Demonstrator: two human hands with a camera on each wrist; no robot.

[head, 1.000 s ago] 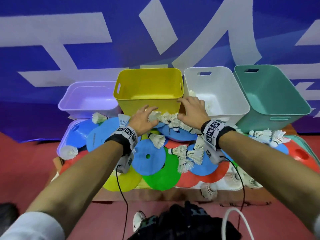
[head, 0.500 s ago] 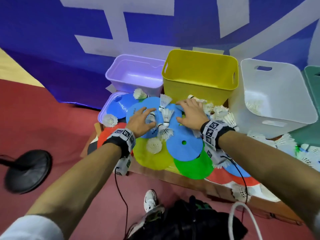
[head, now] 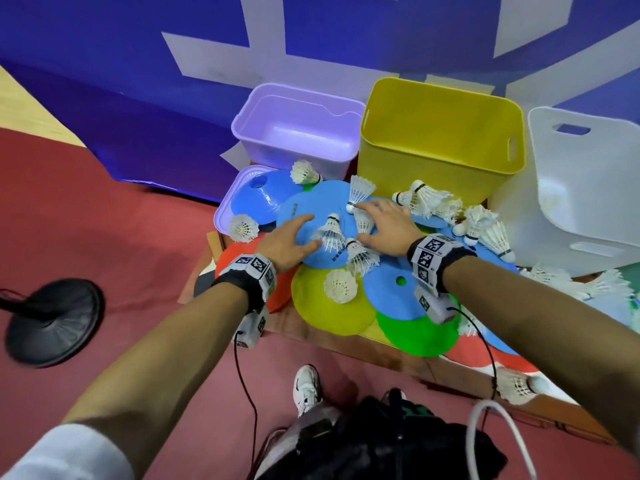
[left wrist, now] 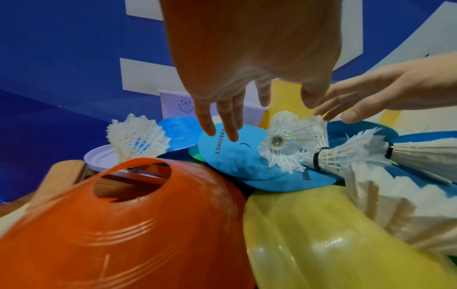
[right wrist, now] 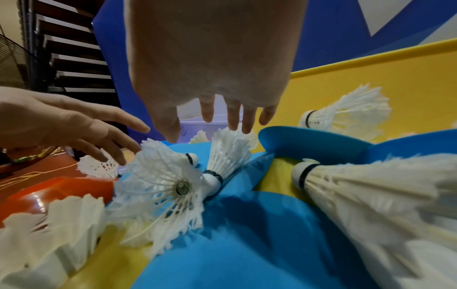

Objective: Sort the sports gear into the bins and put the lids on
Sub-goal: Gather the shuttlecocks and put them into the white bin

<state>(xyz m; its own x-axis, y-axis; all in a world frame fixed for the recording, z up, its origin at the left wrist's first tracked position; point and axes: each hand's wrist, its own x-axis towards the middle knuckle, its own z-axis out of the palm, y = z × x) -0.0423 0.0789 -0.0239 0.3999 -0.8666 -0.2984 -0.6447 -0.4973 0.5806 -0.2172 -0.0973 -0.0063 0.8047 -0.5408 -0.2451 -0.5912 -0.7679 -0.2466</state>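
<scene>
Red floor (head: 104, 220), blue wall behind, three bins in view: purple bin (head: 294, 133), yellow bin (head: 440, 150), white bin (head: 585, 188), scattered shuttlecocks, left hand (head: 287, 242) and right hand (head: 388, 225) spread flat over one blue disc (head: 311, 216), gripping nothing.

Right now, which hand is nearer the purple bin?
Left. The left hand is over the blue disc cone in front of the purple bin, fingers spread. The right hand is further right, in front of the yellow bin, over the shuttlecocks.
</scene>
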